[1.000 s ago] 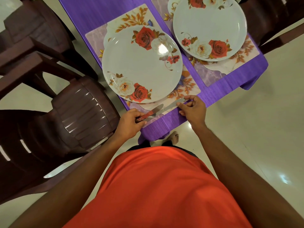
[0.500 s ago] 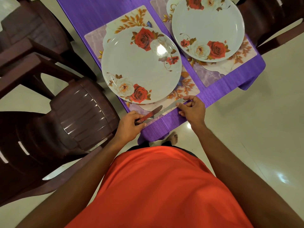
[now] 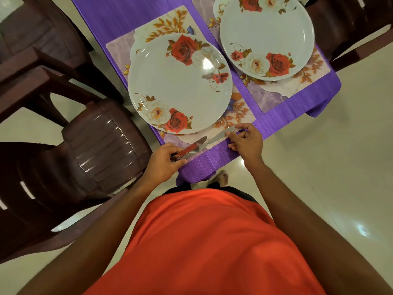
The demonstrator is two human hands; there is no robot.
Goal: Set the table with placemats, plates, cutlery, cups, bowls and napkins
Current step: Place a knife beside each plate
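The left hand gripped the red-handled knife by its handle. The right hand pinched the far end of a steel utensil (its head hidden under the left fingers). Both pieces lay on the near edge of the floral placemat, just below the rose-patterned plate, on the purple-clothed worktop. To my eye they wanted setting parallel, clear of the rim. A mark stamped on the steel was too small to read.

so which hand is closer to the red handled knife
Left. The left hand holds the red-handled knife by its handle end; the right hand is off to the right, pinching the far end of the silver utensil.
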